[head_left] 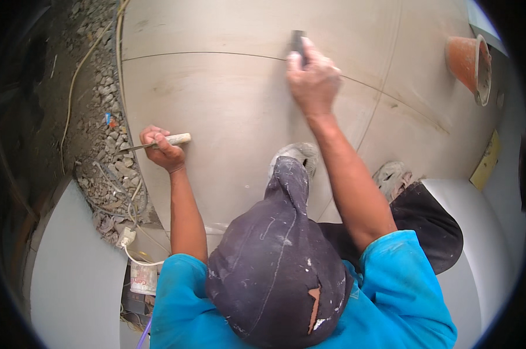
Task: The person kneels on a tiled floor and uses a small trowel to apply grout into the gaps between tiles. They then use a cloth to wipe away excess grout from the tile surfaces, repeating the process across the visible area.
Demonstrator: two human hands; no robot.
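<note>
From here I can see the right hand (313,87) gripping a small dark block (298,43), slightly blurred, at the seam between pale tiles (216,104). The left hand (163,150) is closed round a pale-handled tool (179,139), its thin blade pointing toward the gravel (123,168); an orange bucket (462,61) is well off to the right.

Red printed lettering (139,281) on the white tub (144,277), lower left

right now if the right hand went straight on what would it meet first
The way looks free: beyond the right hand and its dark tool, pale tile runs to the picture's edge, though depth is unclear.
</note>
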